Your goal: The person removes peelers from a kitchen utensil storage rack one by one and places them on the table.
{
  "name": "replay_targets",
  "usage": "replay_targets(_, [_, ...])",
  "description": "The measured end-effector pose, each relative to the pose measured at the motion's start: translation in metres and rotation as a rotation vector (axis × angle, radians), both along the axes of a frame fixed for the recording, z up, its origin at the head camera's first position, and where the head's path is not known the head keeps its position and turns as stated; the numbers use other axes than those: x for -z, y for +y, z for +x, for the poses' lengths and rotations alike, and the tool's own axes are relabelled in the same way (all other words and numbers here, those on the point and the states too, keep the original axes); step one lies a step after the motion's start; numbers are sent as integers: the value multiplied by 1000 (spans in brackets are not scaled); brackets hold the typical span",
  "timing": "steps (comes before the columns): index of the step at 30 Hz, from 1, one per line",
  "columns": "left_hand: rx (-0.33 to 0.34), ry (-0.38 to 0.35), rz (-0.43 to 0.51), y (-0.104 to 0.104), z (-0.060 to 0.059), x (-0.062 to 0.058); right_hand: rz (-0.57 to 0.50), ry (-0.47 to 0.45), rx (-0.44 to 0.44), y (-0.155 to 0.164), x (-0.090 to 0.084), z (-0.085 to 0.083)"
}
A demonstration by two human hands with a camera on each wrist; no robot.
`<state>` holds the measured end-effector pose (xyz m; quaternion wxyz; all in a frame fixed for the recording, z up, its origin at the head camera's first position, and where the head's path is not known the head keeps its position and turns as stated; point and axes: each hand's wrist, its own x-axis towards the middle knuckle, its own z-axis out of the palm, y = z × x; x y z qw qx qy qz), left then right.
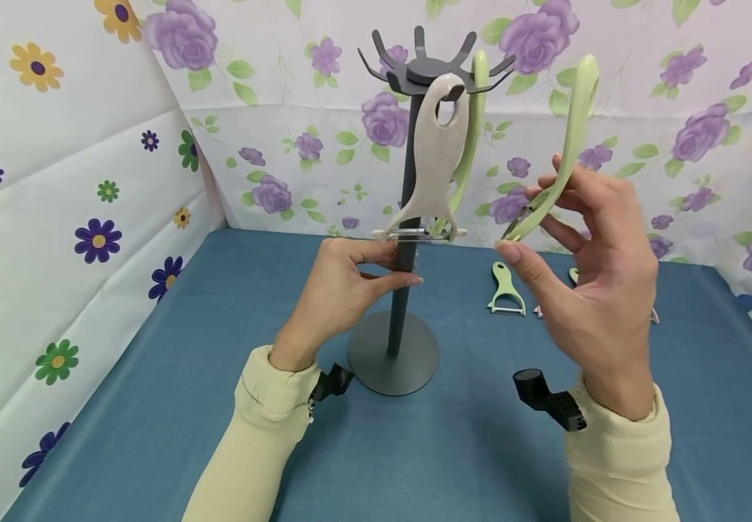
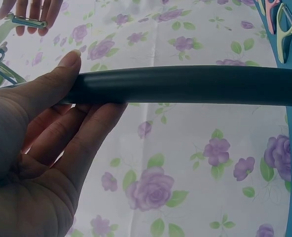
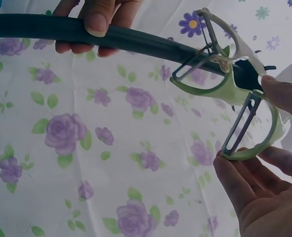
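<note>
Here our left hand [image 1: 336, 290] grips the smooth dark-grey metal stand pole [image 1: 404, 279]. Only our right wrist view shows the steel blade of the curved pale-green plastic peeler [image 3: 252, 131] pinched by our right hand [image 1: 594, 272].

A blue cloth [image 1: 154, 406] covers the table surface. Behind it stands a white back wall [image 1: 297, 138] printed with purple roses and green leaves. On the left, a white side wall [image 1: 56, 217] shows small daisies in yellow, purple and green. The light is even and soft.
</note>
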<state>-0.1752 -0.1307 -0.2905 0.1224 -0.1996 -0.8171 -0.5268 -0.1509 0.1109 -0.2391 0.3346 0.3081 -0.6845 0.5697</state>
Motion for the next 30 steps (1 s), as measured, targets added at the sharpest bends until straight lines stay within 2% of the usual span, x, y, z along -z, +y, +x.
replay_targets(9, [2,-10,6,0,1,-1,117,-44,114,10,-8,9])
replay_targets(19, [-8,-21,6,0,0,-1,161,-76,150,20,-9,7])
replay_targets(30, [-11,-23,8,-1,-1,0,311,-271,266,30,-2,0])
